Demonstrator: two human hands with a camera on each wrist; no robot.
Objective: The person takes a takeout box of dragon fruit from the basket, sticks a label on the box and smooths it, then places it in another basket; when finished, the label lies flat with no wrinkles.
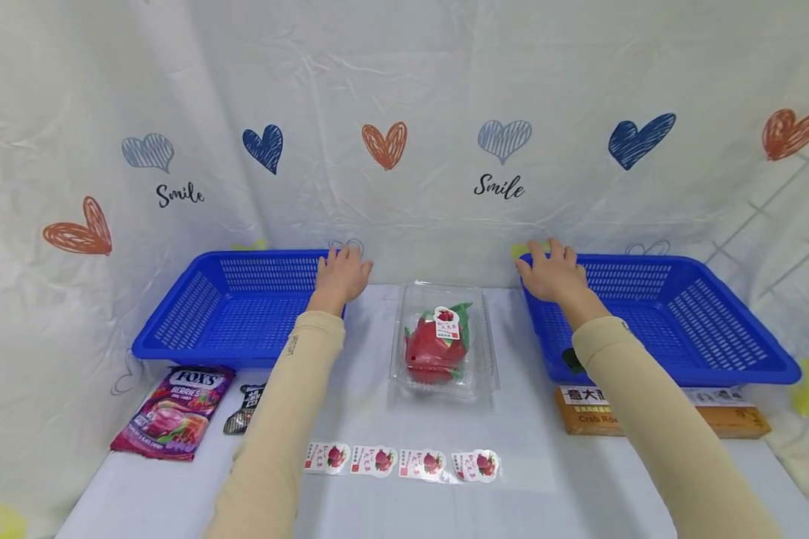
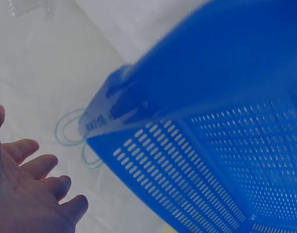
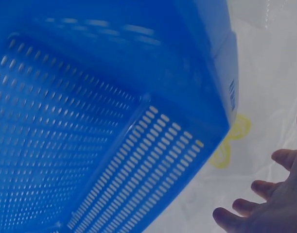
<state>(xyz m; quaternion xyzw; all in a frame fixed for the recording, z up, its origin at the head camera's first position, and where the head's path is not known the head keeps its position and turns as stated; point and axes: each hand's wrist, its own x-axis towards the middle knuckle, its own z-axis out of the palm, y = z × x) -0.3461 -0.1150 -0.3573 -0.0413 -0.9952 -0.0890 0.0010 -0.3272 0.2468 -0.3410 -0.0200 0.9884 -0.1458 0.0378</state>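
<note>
My left hand [image 1: 342, 275], fingers spread, is at the inner back corner of the left blue basket [image 1: 270, 318] and holds nothing. In the left wrist view its fingers [image 2: 41, 167] stand apart from the basket rim. My right hand [image 1: 551, 275] is likewise spread at the inner corner of the right blue basket [image 1: 681, 322]; the right wrist view shows its fingers [image 3: 245, 206] clear of the rim. Between the two hands, a clear plastic clamshell box [image 1: 483, 337] with a red dragon fruit [image 1: 431, 352] inside sits on the table, a round-topped label [image 1: 447, 323] on it.
A strip of dragon fruit stickers [image 1: 421, 464] lies in front of the box. A purple Fox's candy bag [image 1: 178, 412] and a small dark packet [image 1: 241, 412] lie before the left basket. An orange-brown box [image 1: 731, 421] lies before the right one, partly behind my sleeve.
</note>
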